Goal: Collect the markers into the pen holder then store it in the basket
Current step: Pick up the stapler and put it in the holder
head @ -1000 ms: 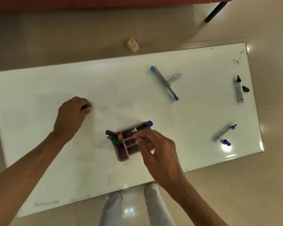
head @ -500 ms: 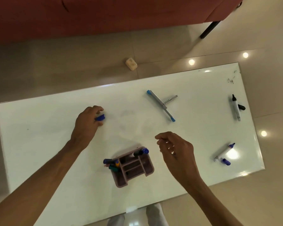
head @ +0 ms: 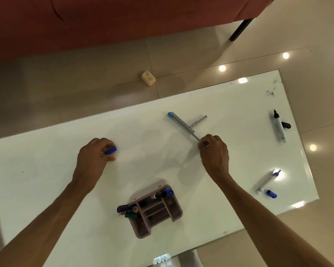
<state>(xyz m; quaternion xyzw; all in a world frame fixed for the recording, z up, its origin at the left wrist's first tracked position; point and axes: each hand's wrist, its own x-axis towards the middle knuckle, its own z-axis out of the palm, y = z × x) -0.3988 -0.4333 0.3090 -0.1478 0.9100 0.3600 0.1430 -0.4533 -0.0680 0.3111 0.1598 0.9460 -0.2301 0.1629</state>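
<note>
On the white worktop (head: 46, 189), the left hand (head: 94, 158) curls around a blue cap (head: 110, 150), the right hand (head: 214, 151) pinches the grey marker's (head: 183, 125) near end, and the pen holder (head: 156, 210) stands between the forearms.

You have a white glossy board (head: 46, 189) lying flat as your work surface, with tiled floor around it. Near your edge stands a pinkish pen holder (head: 156, 211) with markers in it. Toward the far side lies a metal rod with blue ends (head: 183, 126), a short metal piece branching off it. At the right end lie an uncapped black marker (head: 279, 127) with its black cap (head: 286, 125) just beside it, and nearer you an uncapped blue marker (head: 268, 181) with its blue cap (head: 271, 194) close by.
</note>
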